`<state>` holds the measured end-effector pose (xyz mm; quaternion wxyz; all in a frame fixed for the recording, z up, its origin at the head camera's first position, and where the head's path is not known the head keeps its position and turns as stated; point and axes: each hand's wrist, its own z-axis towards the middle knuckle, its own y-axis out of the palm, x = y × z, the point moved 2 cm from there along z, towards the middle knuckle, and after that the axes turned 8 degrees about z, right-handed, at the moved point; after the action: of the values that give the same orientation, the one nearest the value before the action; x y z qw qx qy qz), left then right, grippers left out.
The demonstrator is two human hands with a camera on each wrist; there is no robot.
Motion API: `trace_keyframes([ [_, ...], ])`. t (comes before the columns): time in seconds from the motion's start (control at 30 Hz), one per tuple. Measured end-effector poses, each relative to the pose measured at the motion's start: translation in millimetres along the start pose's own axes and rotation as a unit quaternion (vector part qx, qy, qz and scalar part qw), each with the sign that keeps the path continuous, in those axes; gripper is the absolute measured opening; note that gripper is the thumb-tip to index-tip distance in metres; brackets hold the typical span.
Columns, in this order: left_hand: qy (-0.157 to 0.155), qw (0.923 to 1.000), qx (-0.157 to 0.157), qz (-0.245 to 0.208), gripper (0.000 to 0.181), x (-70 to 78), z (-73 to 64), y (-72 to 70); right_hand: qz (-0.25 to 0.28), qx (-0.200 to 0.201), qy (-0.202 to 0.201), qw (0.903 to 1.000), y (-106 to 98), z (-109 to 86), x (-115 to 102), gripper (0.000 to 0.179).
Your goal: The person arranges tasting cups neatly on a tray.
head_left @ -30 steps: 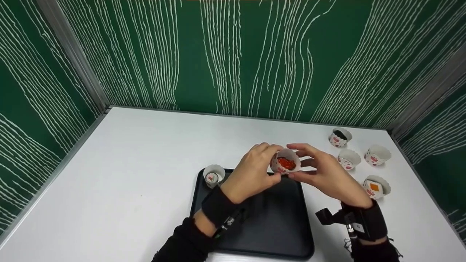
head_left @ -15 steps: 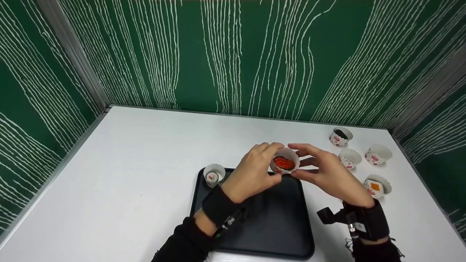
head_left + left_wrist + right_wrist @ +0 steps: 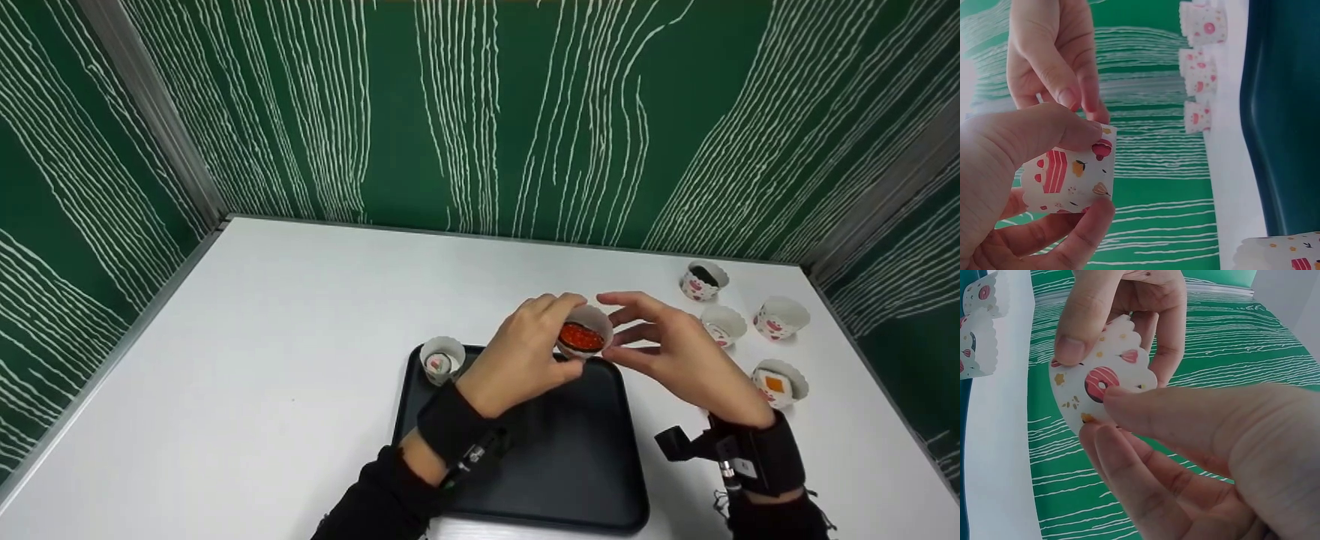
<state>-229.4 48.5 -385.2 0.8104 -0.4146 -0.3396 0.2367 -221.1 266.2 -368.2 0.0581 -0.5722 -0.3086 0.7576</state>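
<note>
My left hand (image 3: 521, 356) grips a scalloped white paper baking cup (image 3: 1075, 174) with dessert prints, thumb on one side and fingers on the other. Inside lies a piece of sushi topped with red roe (image 3: 582, 337), seen only in the head view. The cup is raised above the far edge of a dark tray (image 3: 570, 457), its mouth tipped toward the head camera. My right hand (image 3: 667, 345) is just right of the cup, fingers spread and loosely bent around that side. Its thumb (image 3: 1145, 408) overlaps the cup in the right wrist view; contact there is unclear.
Another paper cup (image 3: 442, 360) holding a sushi roll stands at the tray's far left corner. Several cups stand on the white table (image 3: 247, 360) at the right, one with a dark filling (image 3: 703, 280), one with an orange-topped white piece (image 3: 776, 384). A green wall (image 3: 480, 112) backs the table.
My right hand has drawn slightly right, its fingertips leaving the rim. The cup has shifted a little left in my left hand, and its roe topping has turned and settled lower left.
</note>
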Motion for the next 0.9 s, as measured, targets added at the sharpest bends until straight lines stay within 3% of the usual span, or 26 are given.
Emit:
trace_keyframes([
  [0.2,-0.002,1.0000,0.000,0.001,0.063,-0.1,0.1,-0.2,0.000,0.006,0.008,1.0000,-0.1,1.0,0.0,0.054],
  [0.53,0.006,1.0000,0.006,-0.001,0.062,-0.1,1.0,1.1,0.014,0.011,0.025,0.9995,1.0,3.1,1.7,0.028],
  [0.9,0.018,0.9998,0.001,0.000,0.062,0.1,-1.1,3.0,-0.007,0.002,0.018,0.9998,2.1,2.7,0.9,0.020],
])
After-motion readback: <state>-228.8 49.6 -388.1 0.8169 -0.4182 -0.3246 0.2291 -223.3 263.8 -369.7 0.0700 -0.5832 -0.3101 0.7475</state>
